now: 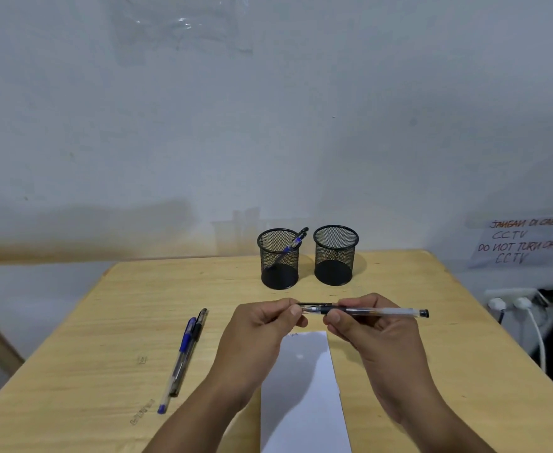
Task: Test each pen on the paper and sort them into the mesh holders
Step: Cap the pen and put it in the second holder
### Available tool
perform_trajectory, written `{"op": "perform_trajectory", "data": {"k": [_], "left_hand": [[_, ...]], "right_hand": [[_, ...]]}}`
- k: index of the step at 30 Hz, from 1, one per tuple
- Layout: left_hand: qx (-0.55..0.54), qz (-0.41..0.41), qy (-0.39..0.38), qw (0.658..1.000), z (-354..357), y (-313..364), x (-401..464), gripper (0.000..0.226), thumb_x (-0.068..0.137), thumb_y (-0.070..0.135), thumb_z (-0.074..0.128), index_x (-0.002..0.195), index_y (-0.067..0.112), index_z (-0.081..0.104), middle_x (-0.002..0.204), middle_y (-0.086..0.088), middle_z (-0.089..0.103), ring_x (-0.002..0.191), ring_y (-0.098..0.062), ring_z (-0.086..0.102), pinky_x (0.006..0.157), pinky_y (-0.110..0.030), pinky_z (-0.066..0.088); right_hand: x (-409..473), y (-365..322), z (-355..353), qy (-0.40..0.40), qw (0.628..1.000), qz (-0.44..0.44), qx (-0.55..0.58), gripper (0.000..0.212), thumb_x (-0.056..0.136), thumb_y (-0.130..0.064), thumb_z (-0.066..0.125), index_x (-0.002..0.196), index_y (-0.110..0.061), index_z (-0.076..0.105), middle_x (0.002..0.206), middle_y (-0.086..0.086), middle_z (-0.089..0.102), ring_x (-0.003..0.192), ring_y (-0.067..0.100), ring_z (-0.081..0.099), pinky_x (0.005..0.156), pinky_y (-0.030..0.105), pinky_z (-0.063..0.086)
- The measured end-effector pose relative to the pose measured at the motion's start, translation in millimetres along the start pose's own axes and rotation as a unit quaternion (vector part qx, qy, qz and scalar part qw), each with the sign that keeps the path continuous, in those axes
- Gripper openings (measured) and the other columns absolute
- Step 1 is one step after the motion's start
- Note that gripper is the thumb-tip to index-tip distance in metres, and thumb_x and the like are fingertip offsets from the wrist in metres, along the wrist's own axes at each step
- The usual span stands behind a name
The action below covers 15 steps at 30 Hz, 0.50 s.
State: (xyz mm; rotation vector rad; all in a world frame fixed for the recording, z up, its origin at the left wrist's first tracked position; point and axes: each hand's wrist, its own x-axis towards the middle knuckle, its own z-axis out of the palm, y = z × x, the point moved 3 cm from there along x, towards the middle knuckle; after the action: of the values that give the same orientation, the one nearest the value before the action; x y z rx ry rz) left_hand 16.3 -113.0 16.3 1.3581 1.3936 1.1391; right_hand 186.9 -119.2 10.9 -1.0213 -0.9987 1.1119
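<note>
The paper (pixel 304 393) is lying nearest, a narrow white strip on the wooden table (pixel 82 348), running away from the camera between the two forearms, with a faint scribble at its far end.

Just above that far end, the right hand (pixel 371 325) is gripping a pen (pixel 382 311), thumb and fingers curled round its dark grip. The pen is lying level, well clear of the table: clear barrel, black ink inside, black end plug pointing right, bare metal tip pointing left. The left hand (pixel 265 322) is pinching the cap (pixel 314 304) between thumb and fingertips at the pen's tip; whether the cap is touching the tip is unclear.

Left of the hands, a blue pen (pixel 178 361) and a black pen (pixel 191 348) are lying side by side, touching.

At the far edge two black mesh holders are standing close together: the left holder (pixel 279 259) is holding two leaning pens, one blue; nothing is showing in the right holder (pixel 334 255).

A handwritten sign (pixel 523 241) on the wall is reading "JANGAN DI CABUT CCTV / DO NOT TURN OFF CCTV". Faint marks on the tabletop are unreadable.
</note>
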Motion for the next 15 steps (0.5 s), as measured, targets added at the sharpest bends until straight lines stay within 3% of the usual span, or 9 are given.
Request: {"op": "perform_trajectory", "data": {"k": [5,9,12,15], "left_hand": [[0.035,-0.007,-0.030,0.999,13,-3,6,0.021,0.094,0.034,0.062,0.080,0.028,0.076,0.071,0.009,0.070,0.065,-0.009,0.049,0.067,-0.029,0.042],[-0.016,-0.022,-0.041,0.999,27,-1,21,0.019,0.093,0.033,0.065,0.082,0.025,0.079,0.065,0.014,0.067,0.062,-0.004,0.048,0.066,-0.023,0.043],[-0.036,-0.012,-0.039,0.999,43,3,40,0.013,0.089,0.032,0.069,0.094,0.024,0.078,0.078,0.012,0.074,0.062,0.006,0.055,0.069,-0.015,0.047],[-0.033,-0.017,-0.024,0.999,57,1,66,0.038,0.084,0.034,0.075,0.119,0.019,0.069,0.095,0.009,0.075,0.076,0.009,0.064,0.067,-0.006,0.046]], "right_hand": [[5,1,-11,0.001,1.000,0.008,0.003,0.033,0.059,-0.021,0.082,0.087,-0.007,0.070,0.080,0.013,0.076,0.076,0.026,0.072,0.073,0.030,0.057],[27,3,-22,0.006,1.000,0.015,0.004,0.015,0.079,-0.005,0.076,0.092,-0.008,0.070,0.082,0.010,0.076,0.078,0.020,0.072,0.070,0.022,0.058],[55,-3,-30,0.023,1.000,0.011,0.010,0.011,0.089,-0.007,0.066,0.097,-0.013,0.070,0.093,0.007,0.074,0.085,0.014,0.071,0.074,0.020,0.058],[87,-12,-42,0.026,1.000,0.004,-0.017,0.016,0.098,-0.010,0.055,0.108,-0.013,0.067,0.098,0.014,0.067,0.085,0.015,0.072,0.077,0.023,0.059]]}}
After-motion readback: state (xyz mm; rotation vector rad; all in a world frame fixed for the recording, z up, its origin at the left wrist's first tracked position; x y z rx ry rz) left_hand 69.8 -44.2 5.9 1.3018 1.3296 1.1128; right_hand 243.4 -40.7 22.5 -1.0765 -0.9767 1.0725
